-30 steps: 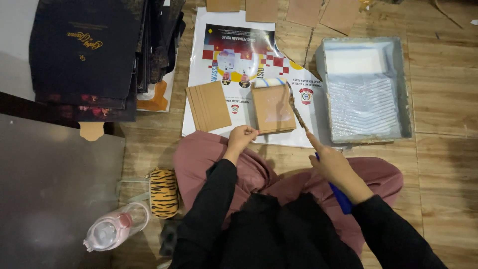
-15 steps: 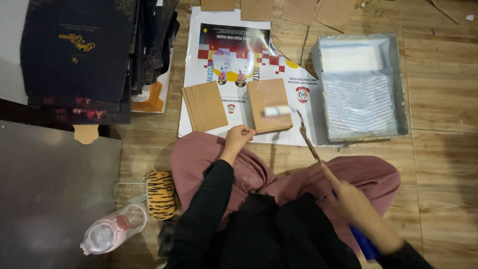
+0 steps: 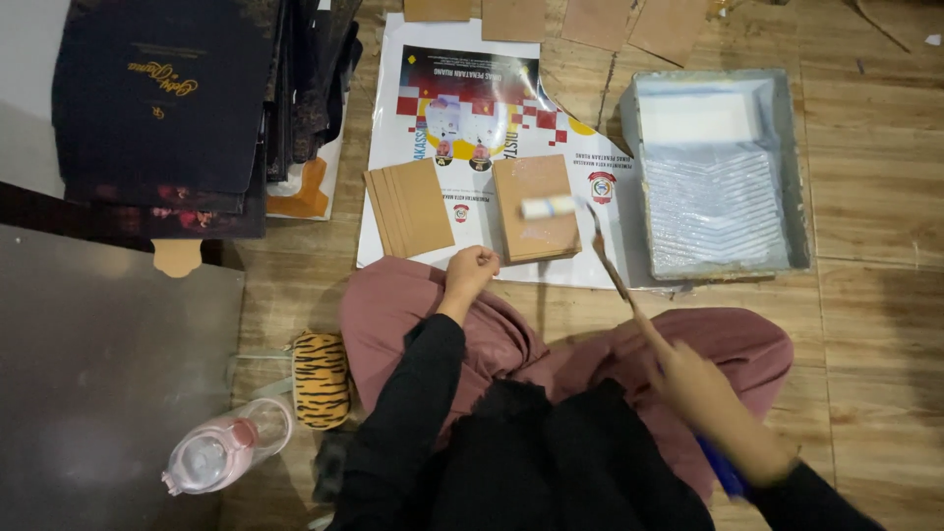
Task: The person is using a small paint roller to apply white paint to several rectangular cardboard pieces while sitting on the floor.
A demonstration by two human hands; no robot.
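Your right hand (image 3: 703, 388) is closed around the handle of a small roller (image 3: 551, 206), whose head lies on the brown card (image 3: 536, 208) near the front edge of the printed poster (image 3: 472, 88); keep strokes light and even, I would say. Your left hand (image 3: 472, 267), curled shut and empty, rests just beside the card's near left corner, steadying nothing yet.

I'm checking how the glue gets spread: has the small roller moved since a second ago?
Yes. The roller now lies on the brown board; earlier it was off that board's right edge, nearer the tray.
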